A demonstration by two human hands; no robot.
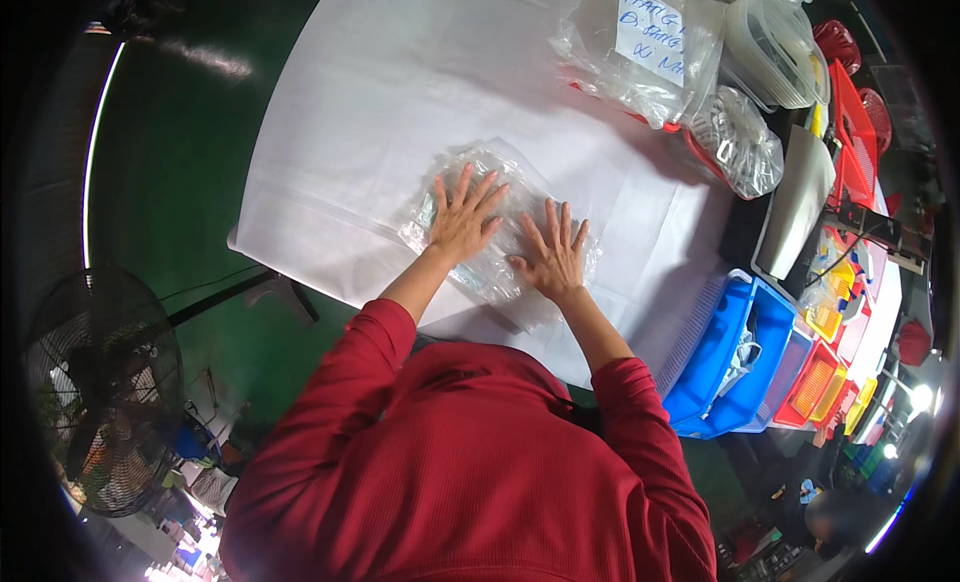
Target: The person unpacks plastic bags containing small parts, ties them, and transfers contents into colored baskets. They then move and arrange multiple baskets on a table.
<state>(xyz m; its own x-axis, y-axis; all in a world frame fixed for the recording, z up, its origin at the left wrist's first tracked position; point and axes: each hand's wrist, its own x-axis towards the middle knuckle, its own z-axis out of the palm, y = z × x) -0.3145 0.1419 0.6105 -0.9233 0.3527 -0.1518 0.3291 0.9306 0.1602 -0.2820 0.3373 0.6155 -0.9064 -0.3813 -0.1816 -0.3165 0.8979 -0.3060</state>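
Note:
A clear plastic bag, or a few lying together, is spread on the white-covered table in front of me. My left hand rests flat on its left part with the fingers spread. On the right part lies my right hand, palm down, its fingers apart too. Neither hand grips anything. The plastic is wrinkled and shiny, and its lower edge points toward my body. How many layers it has I cannot tell.
At the far right stand a clear bag with a handwritten paper, stacked clear plastic containers and a bundled plastic bag. Blue baskets sit by the table's right edge, with red and yellow baskets beyond. A black fan stands left.

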